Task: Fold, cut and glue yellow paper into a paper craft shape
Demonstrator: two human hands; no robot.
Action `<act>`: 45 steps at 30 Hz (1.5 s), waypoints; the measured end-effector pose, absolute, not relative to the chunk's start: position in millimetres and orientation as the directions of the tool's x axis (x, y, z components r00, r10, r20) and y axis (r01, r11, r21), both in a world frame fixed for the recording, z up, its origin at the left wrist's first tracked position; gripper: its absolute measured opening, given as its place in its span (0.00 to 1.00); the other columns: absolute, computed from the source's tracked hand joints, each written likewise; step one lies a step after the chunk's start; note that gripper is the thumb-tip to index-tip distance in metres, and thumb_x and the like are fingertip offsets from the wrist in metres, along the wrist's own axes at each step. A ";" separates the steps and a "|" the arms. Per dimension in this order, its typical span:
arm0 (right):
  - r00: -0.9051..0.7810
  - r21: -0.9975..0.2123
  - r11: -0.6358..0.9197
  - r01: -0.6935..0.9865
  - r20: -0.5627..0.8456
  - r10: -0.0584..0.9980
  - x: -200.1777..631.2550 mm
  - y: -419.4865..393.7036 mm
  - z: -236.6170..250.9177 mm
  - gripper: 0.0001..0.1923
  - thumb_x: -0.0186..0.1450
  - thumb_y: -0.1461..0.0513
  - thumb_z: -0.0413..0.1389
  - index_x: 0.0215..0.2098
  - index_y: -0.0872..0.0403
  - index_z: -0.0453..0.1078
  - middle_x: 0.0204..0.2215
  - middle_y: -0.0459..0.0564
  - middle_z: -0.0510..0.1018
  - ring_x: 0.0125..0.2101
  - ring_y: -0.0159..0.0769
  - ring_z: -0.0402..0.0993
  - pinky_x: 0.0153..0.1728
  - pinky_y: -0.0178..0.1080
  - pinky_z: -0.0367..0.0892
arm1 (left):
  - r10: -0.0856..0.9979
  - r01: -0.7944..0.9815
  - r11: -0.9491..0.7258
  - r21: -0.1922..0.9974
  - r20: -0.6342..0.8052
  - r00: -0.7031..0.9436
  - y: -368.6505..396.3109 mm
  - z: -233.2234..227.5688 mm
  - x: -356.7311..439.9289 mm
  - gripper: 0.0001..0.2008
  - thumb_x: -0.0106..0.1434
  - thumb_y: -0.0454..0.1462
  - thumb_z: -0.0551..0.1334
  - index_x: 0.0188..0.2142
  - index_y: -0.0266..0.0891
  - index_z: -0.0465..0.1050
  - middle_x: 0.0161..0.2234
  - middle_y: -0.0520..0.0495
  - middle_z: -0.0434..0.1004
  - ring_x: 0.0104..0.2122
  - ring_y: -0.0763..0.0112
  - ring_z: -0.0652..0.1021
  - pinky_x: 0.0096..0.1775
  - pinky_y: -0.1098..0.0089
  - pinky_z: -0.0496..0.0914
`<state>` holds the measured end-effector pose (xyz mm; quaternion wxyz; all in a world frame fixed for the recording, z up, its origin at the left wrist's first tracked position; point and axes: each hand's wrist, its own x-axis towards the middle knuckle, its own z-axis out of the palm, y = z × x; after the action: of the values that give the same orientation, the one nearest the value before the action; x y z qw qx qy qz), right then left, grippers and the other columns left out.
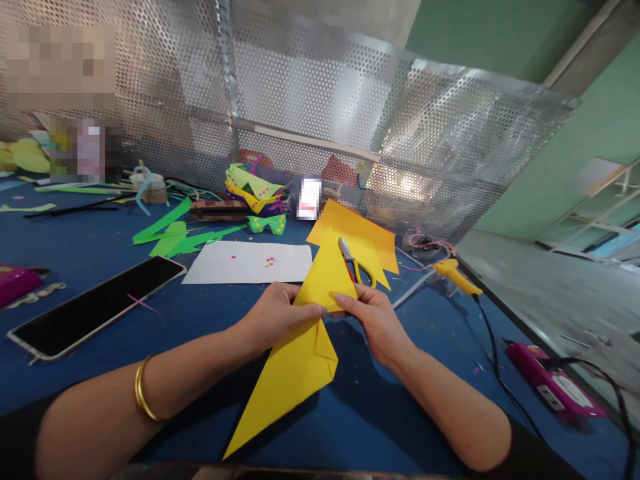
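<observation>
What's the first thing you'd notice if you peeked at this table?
The big folded yellow paper, pinched at the middle of the blue table by the left hand and the right hand. Behind it, yellow-handled scissors lie on another yellow sheet, and a black phone lies at the left.

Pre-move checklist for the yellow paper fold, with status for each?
1. Left hand pinching folded yellow paper: ok.
2. Right hand pinching the same fold from the other side: ok.
3. Paper's long point resting on blue table, no clutter under it: ok.
4. Scissors lying apart from both hands, on yellow sheet: ok.
5. Glue gun out of the fold's way: ok.
6. Crease sharpness: cannot tell.
</observation>
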<state>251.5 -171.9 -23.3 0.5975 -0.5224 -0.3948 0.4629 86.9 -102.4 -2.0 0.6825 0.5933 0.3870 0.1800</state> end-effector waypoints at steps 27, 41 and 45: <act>0.351 -0.994 0.105 0.009 0.102 0.931 250.9 -174.6 -18.6 0.13 0.54 0.51 0.65 0.24 0.53 0.75 0.21 0.45 0.77 0.23 0.35 0.69 0.26 0.38 0.66 | 0.679 0.241 0.211 0.947 -0.320 0.661 -102.2 -1.5 86.6 0.12 0.51 0.43 0.69 0.29 0.35 0.78 0.23 0.47 0.79 0.22 0.66 0.78 0.26 0.69 0.71; 0.374 -0.998 0.039 -0.040 0.021 0.927 257.2 -171.6 -24.2 0.16 0.53 0.51 0.66 0.22 0.55 0.74 0.18 0.46 0.77 0.22 0.32 0.70 0.31 0.37 0.64 | 0.696 0.150 0.288 0.946 -0.314 0.645 -101.0 -3.5 85.9 0.11 0.54 0.42 0.68 0.32 0.35 0.78 0.25 0.46 0.81 0.23 0.68 0.79 0.27 0.71 0.71; 0.380 -0.998 0.060 0.004 0.057 0.923 256.8 -171.4 -22.5 0.16 0.53 0.51 0.65 0.21 0.55 0.73 0.17 0.46 0.76 0.22 0.33 0.69 0.30 0.37 0.64 | 0.700 0.179 0.269 0.946 -0.320 0.638 -100.2 -3.1 87.3 0.13 0.53 0.43 0.68 0.32 0.34 0.78 0.24 0.45 0.81 0.22 0.67 0.78 0.26 0.71 0.70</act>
<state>256.8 -171.4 -22.5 0.6038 -0.5703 -0.4066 0.3806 87.3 -100.2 -3.1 0.6989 0.5751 0.3823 0.1863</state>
